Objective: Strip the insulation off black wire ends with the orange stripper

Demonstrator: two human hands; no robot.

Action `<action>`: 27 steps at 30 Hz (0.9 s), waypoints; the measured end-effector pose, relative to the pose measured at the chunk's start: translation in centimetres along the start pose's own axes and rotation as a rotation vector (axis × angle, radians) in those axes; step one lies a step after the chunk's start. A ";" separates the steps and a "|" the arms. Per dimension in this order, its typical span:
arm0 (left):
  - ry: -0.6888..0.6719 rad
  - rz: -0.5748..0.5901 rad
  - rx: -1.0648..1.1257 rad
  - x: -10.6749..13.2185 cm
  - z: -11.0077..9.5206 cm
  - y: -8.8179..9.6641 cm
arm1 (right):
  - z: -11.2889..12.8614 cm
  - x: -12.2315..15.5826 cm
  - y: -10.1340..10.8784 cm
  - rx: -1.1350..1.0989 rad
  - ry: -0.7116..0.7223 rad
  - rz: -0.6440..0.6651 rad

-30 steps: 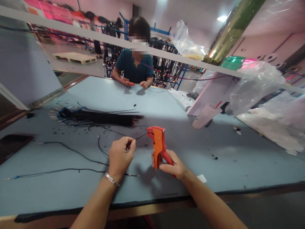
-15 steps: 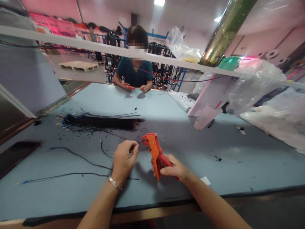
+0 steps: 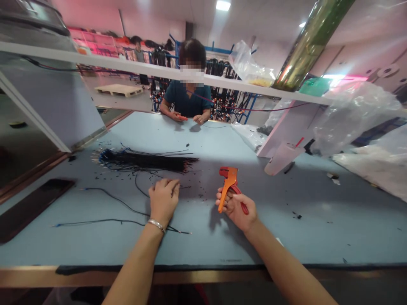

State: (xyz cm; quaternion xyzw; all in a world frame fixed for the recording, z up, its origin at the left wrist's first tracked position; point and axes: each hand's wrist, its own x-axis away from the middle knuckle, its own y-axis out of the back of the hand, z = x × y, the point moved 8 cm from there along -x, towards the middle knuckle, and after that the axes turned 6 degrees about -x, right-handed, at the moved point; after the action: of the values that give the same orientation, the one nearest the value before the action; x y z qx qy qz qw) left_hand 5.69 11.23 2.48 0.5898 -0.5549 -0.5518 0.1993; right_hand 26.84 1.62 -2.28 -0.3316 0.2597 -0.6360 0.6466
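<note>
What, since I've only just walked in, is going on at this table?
The person's right hand holds an orange-and-red hand tool above the table. The left hand is by a thin black wire; whether it grips it is unclear. A bundle of black wires lies beyond, and across the table a co-worker holds a red tool.

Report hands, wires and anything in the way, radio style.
Right hand holding red-orange tool. Left hand at black wire, grip unclear. Wire bundle lies beyond; small scraps between hands.
</note>
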 end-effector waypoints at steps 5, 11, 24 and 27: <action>0.039 -0.139 0.100 0.8 0.6 1.0 | 0.6 -0.2 0.9 -0.048 0.046 -0.030; -0.066 0.189 0.157 0.9 -0.7 -0.5 | 0.0 -0.2 1.7 -0.114 -0.024 -0.070; 0.207 0.226 -0.380 -3.1 11.1 4.3 | -0.7 -0.3 2.9 -0.244 -0.054 -0.172; 0.261 0.298 -0.461 -3.6 11.4 3.1 | -0.5 -0.2 2.8 -0.215 -0.048 -0.157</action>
State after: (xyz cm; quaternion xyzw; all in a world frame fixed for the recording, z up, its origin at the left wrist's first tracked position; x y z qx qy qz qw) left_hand -4.73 17.74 3.09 0.5070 -0.4653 -0.5472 0.4765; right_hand 28.25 1.72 -4.78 -0.4333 0.2844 -0.6449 0.5616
